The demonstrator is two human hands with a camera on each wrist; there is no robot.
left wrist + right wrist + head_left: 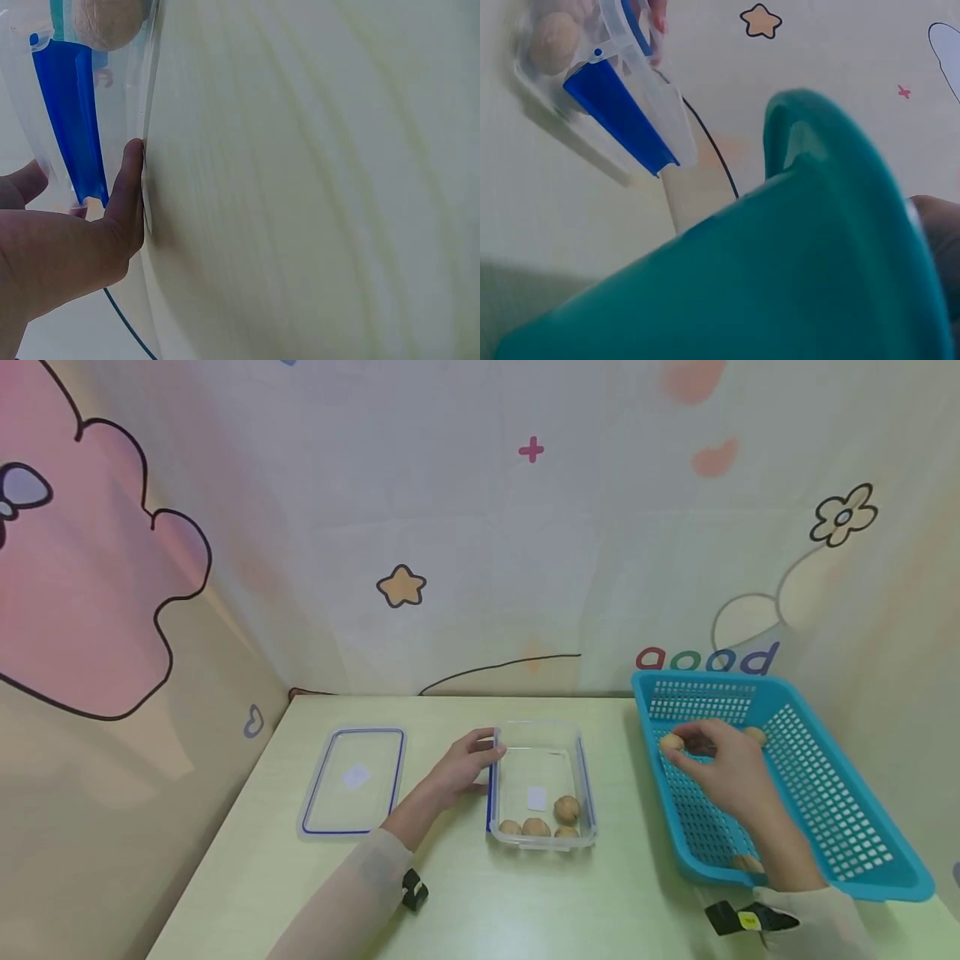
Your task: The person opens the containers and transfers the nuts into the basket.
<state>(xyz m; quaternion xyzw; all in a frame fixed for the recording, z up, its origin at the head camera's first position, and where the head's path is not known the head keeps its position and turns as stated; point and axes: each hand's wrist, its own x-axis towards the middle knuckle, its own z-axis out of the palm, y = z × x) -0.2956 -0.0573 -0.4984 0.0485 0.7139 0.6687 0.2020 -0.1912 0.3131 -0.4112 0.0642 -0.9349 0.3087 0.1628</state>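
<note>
In the head view my left hand [461, 768] holds the left side of a clear plastic container [588, 777], with fingertips at its rim. The left wrist view shows that hand [82, 240] spread around a blue latch [71, 120] on the container's side. Several walnuts [567, 810] lie at the container's near end. My right hand [723, 768] pinches a walnut [671, 742] between thumb and fingertips over the blue basket [862, 810]. Other walnuts [747, 862] are in the basket, partly hidden by the hand and rim. In the right wrist view the basket wall [780, 262] covers most of this hand.
A clear lid [354, 781] with a blue seal lies flat on the table [465, 893] left of the container. Behind the table hangs a printed cloth [480, 568]. The basket stands at the right, its tall rim [900, 217] beside my right wrist.
</note>
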